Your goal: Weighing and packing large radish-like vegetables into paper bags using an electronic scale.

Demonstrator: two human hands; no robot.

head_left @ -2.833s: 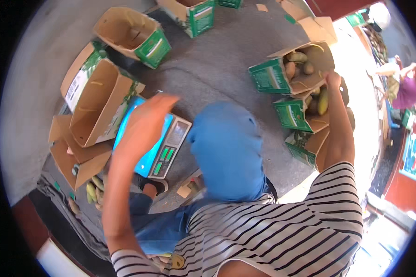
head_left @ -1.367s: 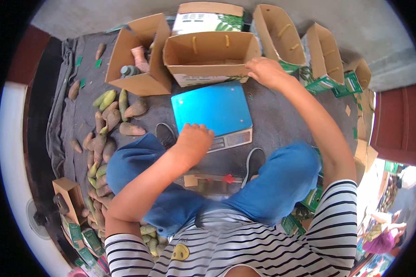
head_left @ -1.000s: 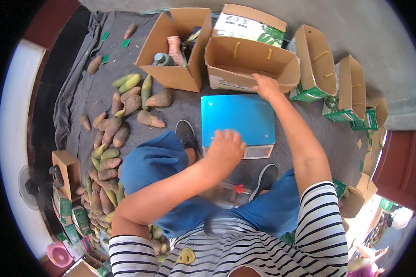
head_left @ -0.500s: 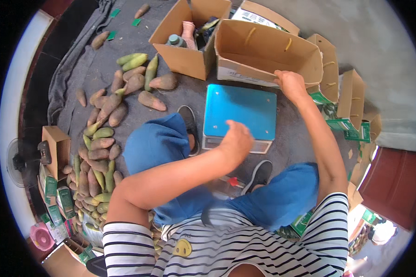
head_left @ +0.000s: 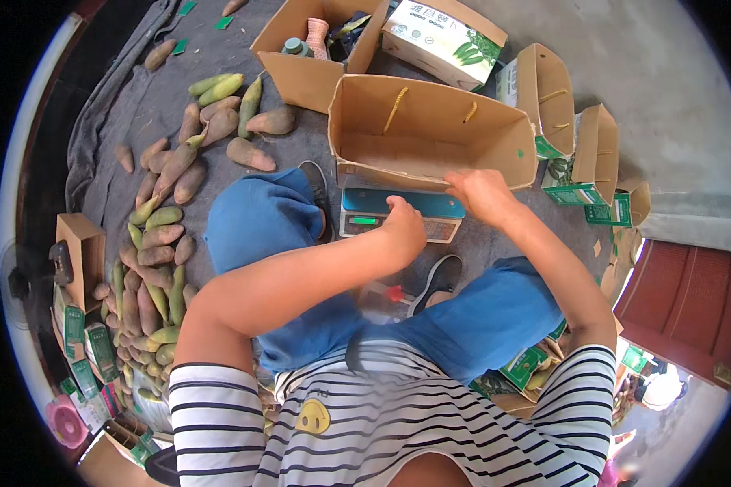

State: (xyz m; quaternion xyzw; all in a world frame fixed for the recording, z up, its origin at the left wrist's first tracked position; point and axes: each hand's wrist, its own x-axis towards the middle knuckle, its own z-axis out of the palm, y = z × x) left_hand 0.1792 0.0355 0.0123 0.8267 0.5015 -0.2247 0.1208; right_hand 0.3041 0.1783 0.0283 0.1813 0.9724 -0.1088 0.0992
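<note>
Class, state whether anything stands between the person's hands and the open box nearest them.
Nothing visible blocks the way. The right hand grips the open box at its near rim; between the left hand and the box, only the scale's blue plate shows.

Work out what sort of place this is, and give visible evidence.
Probably an informal produce-packing area: elongated vegetables lie heaped to the left, a digital scale sits near the person's feet, and several open cartons are close by.

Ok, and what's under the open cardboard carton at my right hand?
Part of a digital scale: its lit display and the front strip of its blue platform show. The carton covers the platform's rear; whether they touch can't be told.
</note>
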